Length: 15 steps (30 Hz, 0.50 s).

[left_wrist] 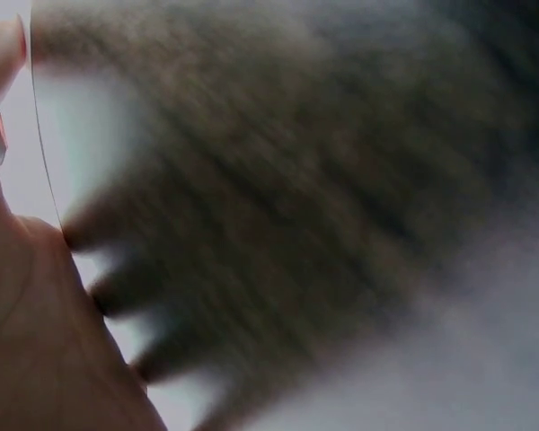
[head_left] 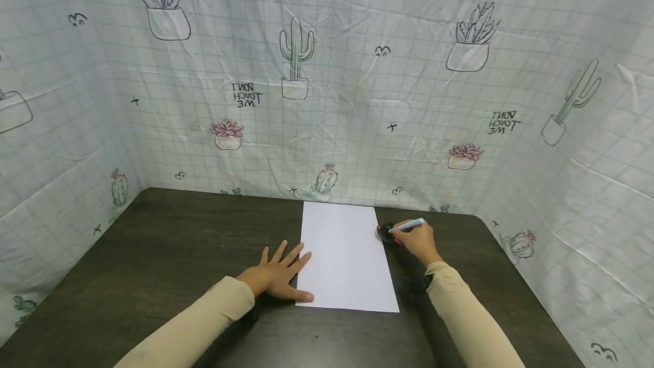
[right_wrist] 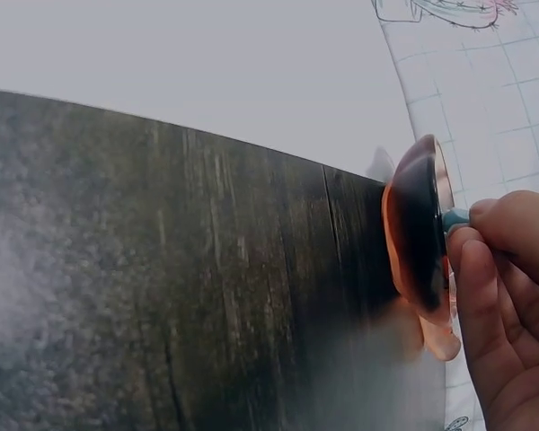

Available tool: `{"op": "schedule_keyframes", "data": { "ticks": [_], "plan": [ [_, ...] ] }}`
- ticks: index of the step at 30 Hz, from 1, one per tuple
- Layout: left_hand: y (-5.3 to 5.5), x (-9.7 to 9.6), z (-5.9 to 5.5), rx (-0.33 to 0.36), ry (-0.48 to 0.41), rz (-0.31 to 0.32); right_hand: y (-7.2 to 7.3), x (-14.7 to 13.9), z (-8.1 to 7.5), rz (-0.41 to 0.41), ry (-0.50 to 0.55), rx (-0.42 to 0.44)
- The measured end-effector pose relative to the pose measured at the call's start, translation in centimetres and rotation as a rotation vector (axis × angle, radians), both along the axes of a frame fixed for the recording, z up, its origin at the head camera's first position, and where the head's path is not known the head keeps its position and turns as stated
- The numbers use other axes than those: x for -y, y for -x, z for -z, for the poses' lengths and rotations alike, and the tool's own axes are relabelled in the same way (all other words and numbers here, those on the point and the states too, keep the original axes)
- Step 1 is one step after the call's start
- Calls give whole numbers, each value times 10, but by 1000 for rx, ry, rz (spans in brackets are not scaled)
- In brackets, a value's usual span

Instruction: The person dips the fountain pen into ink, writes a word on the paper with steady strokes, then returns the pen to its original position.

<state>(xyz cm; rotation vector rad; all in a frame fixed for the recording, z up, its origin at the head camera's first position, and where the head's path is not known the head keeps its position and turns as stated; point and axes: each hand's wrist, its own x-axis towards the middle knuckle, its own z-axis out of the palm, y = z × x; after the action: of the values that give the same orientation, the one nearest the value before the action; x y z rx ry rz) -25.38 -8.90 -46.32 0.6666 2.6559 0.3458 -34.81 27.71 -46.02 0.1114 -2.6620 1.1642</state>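
Observation:
A blank white sheet of paper (head_left: 343, 260) lies upright on the dark table. My left hand (head_left: 276, 275) is spread flat at its left edge, with thumb and some fingertips on the sheet. Beyond the paper's right edge, my right hand (head_left: 418, 241) pinches a light blue pen (head_left: 410, 224). The pen's tip end meets a dark, glossy, rounded thing (head_left: 385, 234) beside the sheet. In the right wrist view this dark thing (right_wrist: 419, 229) looks shallow and dish-like, with a brownish edge; its exact kind is unclear. Fingers hide part of the pen (right_wrist: 455, 218).
The dark wood-grain table (head_left: 204, 231) spreads to both sides of the paper. A pale grid-patterned cloth (head_left: 347, 101) printed with cacti hangs at the back and both sides. A dark watch (head_left: 421, 284) is on the right wrist.

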Motion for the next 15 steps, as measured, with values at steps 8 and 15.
{"op": "schedule_keyframes", "data": {
  "ticks": [8,15],
  "plan": [
    [7,2,13,-8,-14,-2,3,-5,1,43,-84,-13],
    [-3,0,-5,14,16,-12,-2,-8,-1,57,-93,-25]
  ]
}}
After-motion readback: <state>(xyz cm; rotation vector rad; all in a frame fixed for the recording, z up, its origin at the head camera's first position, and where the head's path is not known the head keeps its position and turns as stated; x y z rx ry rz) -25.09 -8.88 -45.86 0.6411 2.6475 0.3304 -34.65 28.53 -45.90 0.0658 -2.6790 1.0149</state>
